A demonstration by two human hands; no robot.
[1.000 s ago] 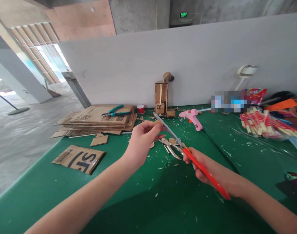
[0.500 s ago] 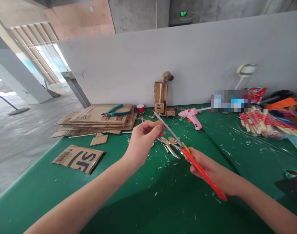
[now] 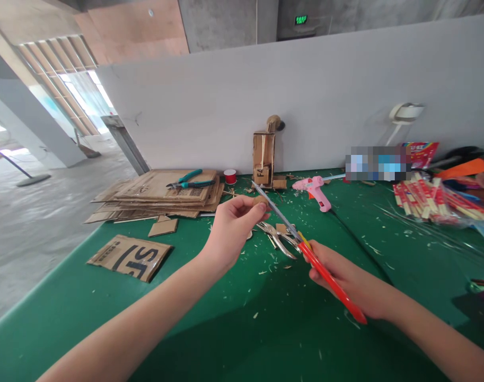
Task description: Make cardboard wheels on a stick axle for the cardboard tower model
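My left hand [image 3: 234,228] is closed, with thumb and fingertips pinching a small brown piece of cardboard [image 3: 260,200]. In my right hand [image 3: 329,265] is a pair of scissors [image 3: 281,216] with grey blades, a long red handle and some yellow at the grip. The blades slant up and left to the cardboard piece; whether they are cutting into it I cannot tell. Below the blades, silver pliers [image 3: 278,242] lie on the green table [image 3: 226,334], with a bit of cardboard [image 3: 282,228] by them.
Teal-handled pliers [image 3: 191,183] lie on stacked cardboard [image 3: 158,195] at left, near a printed cardboard piece [image 3: 130,258]. A red spool [image 3: 230,176], a cardboard model [image 3: 263,159] and a pink glue gun [image 3: 315,192] stand behind. Packs of sticks [image 3: 420,199] lie right.
The view has shifted very slightly. The red handle's end has moved a little up and left. Both hands keep nearly the same pose and hold.
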